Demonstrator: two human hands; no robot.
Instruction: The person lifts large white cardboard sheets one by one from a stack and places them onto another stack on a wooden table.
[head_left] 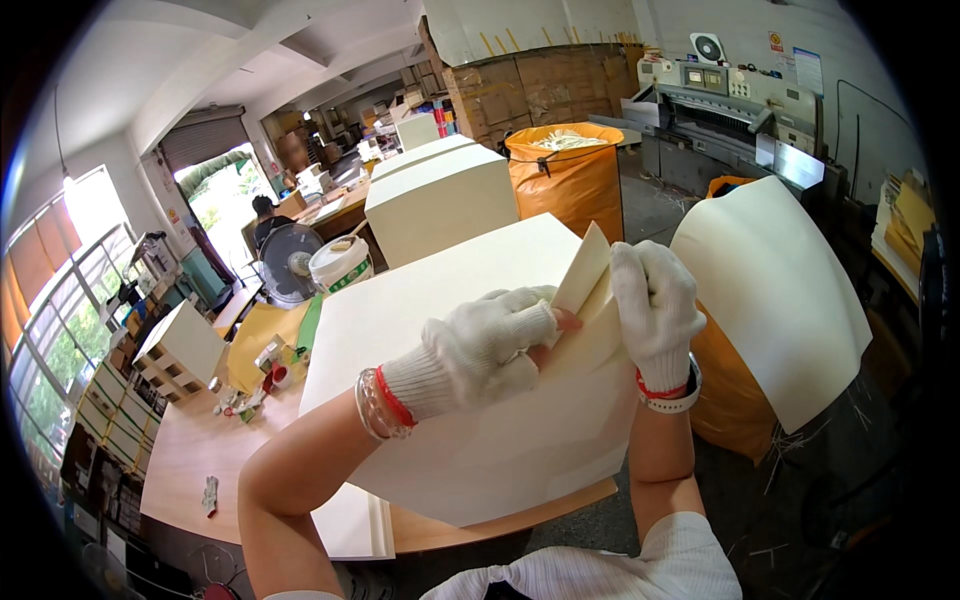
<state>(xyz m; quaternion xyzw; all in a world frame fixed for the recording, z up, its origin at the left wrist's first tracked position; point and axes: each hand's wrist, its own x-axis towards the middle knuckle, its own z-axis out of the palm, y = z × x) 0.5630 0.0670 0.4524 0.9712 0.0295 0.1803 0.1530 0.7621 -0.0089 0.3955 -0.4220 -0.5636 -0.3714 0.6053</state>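
Note:
Large cream paper sheets [450, 270] lie stacked on the table in front of me. My left hand [480, 345], in a white knit glove with bare fingertips showing, is closed on a sheet near the stack's right edge. My right hand [655, 305], gloved too, is curled closed at the same edge, gripping paper. Between the hands a folded paper flap [583, 268] stands up at a slant. The gloves hide exactly how the fingers hold it. The near part of the sheet bows down toward me.
A big curved sheet [775, 290] rests over an orange bag [720, 390] at right. Another orange bag [575, 185] holds paper strips. Beyond are a tall paper stack [440, 205], white bucket [340, 264], fan [290, 262], seated person and cutting machine [735, 105]. Tape and small tools [262, 385] lie left.

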